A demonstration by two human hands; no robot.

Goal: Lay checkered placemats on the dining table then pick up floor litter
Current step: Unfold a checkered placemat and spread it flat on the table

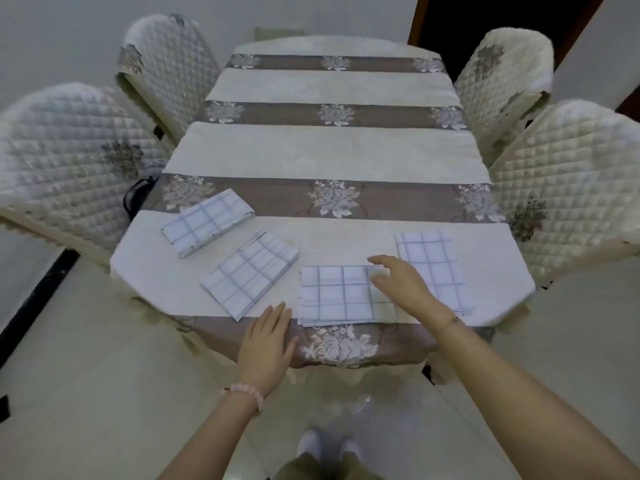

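Placemats, four of them, white with a thin grey-blue check, lie folded on the near end of the table (329, 150). The left mat (207, 220) sits askew, its far corner on a brown floral band of the cloth (398, 199). The second mat (250, 273) lies just beside it, nearer to me, also on the slant. The third mat (332, 294) lies square to the near edge, its lower edge at the brown band there, with layers showing along the bottom. The right mat (433, 265) lies lengthwise just beside the third, near the table's right corner.

My left hand (268, 336) lies flat on the near brown band, palm down, fingers straight and pressed together, holding nothing. Its fingertips reach between the second mat's near corner and the third mat's left edge. A pink bead bracelet (244, 393) circles that wrist.

My right hand (401, 284) is over the right end of the third mat, palm down, fingers loosely spread and a little bent, thumb out toward the far side. It pinches nothing, and I cannot tell whether it touches the mat or hangs just above it. It hides the gap between the third and right mats.

Chairs (69, 150) in quilted cream covers stand two to each side. My white shoes (311, 441) show on the pale tiled floor (86, 375).
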